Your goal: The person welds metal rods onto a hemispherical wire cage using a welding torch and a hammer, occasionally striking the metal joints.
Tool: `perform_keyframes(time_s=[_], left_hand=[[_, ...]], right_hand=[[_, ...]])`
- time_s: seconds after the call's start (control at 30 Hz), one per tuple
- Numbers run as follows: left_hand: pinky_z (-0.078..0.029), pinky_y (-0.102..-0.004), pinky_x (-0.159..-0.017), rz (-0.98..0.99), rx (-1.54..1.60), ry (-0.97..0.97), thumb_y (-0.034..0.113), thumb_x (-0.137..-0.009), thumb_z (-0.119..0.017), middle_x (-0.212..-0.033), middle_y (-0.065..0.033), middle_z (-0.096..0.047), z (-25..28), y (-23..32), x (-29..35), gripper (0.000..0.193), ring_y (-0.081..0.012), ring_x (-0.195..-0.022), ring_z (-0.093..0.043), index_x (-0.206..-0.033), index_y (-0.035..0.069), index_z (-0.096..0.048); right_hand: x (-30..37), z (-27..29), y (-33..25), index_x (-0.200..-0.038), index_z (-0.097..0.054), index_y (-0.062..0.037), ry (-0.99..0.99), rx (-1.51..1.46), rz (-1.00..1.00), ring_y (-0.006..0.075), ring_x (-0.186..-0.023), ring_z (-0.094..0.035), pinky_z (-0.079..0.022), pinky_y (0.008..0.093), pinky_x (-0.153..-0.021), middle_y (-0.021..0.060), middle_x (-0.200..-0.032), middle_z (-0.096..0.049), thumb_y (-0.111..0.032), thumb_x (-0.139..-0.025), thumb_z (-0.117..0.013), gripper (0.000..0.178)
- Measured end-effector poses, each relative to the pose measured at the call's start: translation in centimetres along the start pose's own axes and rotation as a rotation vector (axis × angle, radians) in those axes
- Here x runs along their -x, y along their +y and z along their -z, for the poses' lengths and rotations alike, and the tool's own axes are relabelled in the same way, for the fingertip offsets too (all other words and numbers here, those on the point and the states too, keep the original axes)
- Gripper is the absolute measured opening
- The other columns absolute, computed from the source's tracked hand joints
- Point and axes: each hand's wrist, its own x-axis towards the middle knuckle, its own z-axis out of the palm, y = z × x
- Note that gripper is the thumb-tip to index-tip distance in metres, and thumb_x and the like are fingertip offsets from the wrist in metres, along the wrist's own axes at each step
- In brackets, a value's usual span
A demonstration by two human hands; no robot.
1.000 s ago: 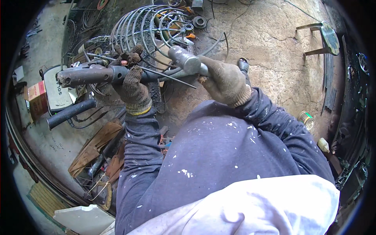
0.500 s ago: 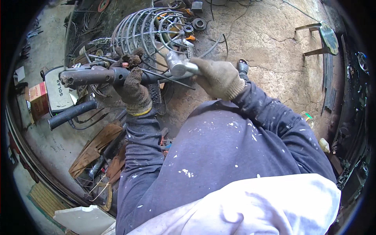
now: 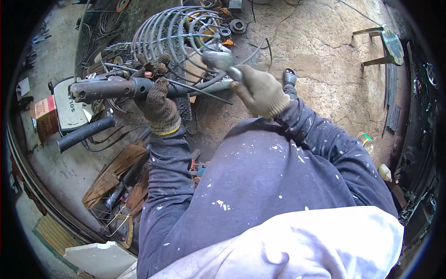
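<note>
My left hand [image 3: 159, 108], in a brown knitted glove, is closed around a metal rod beside a thick dark pipe [image 3: 104, 90] with holes near its end. Brown glove fingers [image 3: 155, 66] with a bare fingertip show on the pipe's far side. Beyond them stands a round cage of bent metal rods [image 3: 174, 35], crossed by a straight bar; a loose rod end sticks out to the right. My right hand [image 3: 261, 93], in a tan glove, grips a hammer [image 3: 219, 60]. The hammer head is motion-blurred and hangs above the rods, near the cage's lower right.
A dark cylindrical bar [image 3: 86, 135], a white case [image 3: 69, 104] and a cardboard box [image 3: 45, 121] are at left. Metal rings [image 3: 238, 26] and loose tools lie beyond the cage. A stool [image 3: 390, 45] stands far right. Brown cloth [image 3: 116, 174] lies at lower left.
The hammer head has lifted away from the rods, up and slightly right, its handle tilting. My left hand stays in nearly the same place.
</note>
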Motion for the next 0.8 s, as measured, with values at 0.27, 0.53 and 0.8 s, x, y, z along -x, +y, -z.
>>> perform_keyframes(time_s=[0.27,0.53,0.8], left_hand=[[-0.052,-0.0399,-0.099,-0.012,-0.077,-0.01,-0.009,-0.07,-0.071,-0.11,-0.0096,-0.06,0.2,0.1,0.2,0.054,-0.0244,-0.104,-0.063,-0.119,0.004,-0.052],[-0.05,-0.0516,-0.103,-0.022,-0.078,0.038,-0.001,-0.067,-0.068,-0.105,-0.0133,-0.06,-1.1,0.6,0.5,0.05,-0.0328,-0.103,-0.065,-0.115,0.001,-0.055],[-0.048,-0.0397,-0.1,0.002,-0.197,0.11,-0.007,-0.068,-0.07,-0.108,-0.0094,-0.058,-1.1,1.0,0.7,0.055,-0.0251,-0.103,-0.061,-0.119,0.003,-0.051]], right_hand=[[1.4,0.7,1.6,-0.12,-0.056,-0.0022,0.041,-0.287,-0.059,0.0406,-0.088,-0.069,-0.053,0.0462,-0.074,0.0239,-0.091,-0.067,-0.033,-0.101,-0.055,0.037],[1.6,0.6,-0.3,-0.125,-0.054,0.0034,0.164,-0.646,0.004,0.0077,-0.064,-0.054,-0.046,0.0251,-0.058,0.0003,-0.077,-0.057,-0.042,-0.101,-0.055,0.051],[0.3,-0.6,0.6,-0.115,-0.058,0.0015,-0.113,-0.414,-0.202,0.0319,-0.085,-0.068,-0.052,0.0411,-0.075,0.0203,-0.09,-0.067,-0.035,-0.101,-0.054,0.039]])
